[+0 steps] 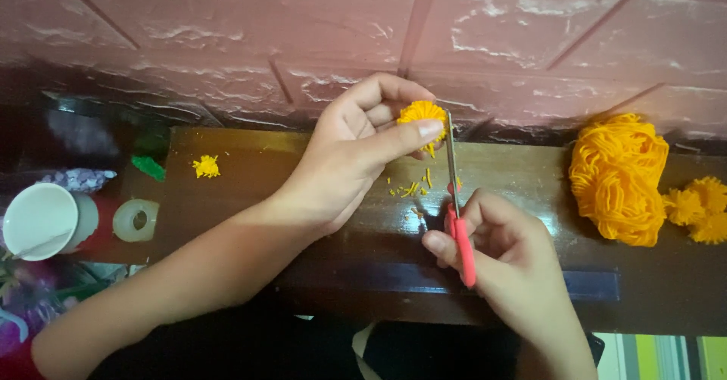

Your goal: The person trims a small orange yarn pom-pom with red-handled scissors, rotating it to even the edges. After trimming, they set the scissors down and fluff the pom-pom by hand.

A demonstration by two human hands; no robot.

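The left hand [344, 157] pinches a small fluffy orange yarn pompom [422, 115]; the right hand [503, 255] grips red-handled metal scissors [457, 198] — blades touching the pompom; orange bits [413, 191] lie below.

The pompom [422, 113] and yarn [617, 179] are looking fuzzy and matt. The scissors [455, 198] are showing metal blades, glossy red plastic handles; the table [250, 168] is gleaming like polished wood.

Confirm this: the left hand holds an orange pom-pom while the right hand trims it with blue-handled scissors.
Wrong in one respect: the scissors have red handles, not blue, as the head view shows. The rest holds: the left hand holds the orange pom-pom and the right hand works the scissors at it.
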